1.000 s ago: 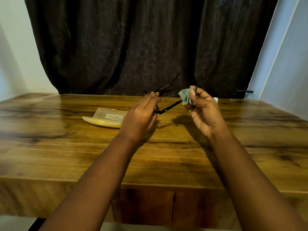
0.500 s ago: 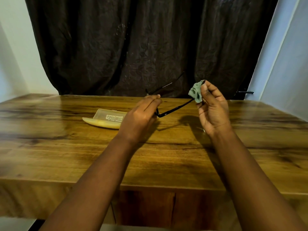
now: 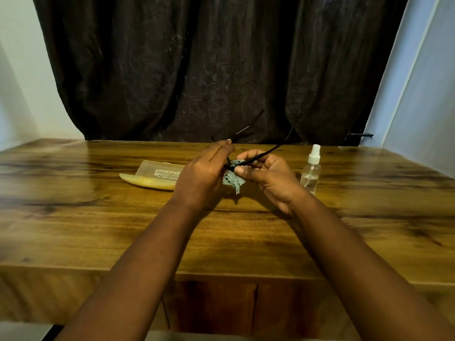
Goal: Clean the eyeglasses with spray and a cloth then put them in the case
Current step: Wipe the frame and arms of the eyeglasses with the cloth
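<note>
Forearms come first, reaching out over the near edge of the wooden table, and both hands meet above its middle. The left hand has its fingers curled round the front of the eyeglasses, which are lifted off the table. The right hand pinches the green cloth between thumb and fingers, pressing it against the frame just beside the left hand. The cloth hangs a little below the thumb. The lenses themselves are hidden behind the fingers, so I cannot tell which lens is being rubbed.

The long axis of the eyeglasses matters here: both thin temples are unfolded and point away from the person, up and to the right, toward the dark curtain. I judge they must be folded before the eyeglasses fit the case.

Farther back, the case lies open on the table, to the left of the hands and nearer to the left hand. The spray bottle stands upright just right of the right hand, not touched by it.
</note>
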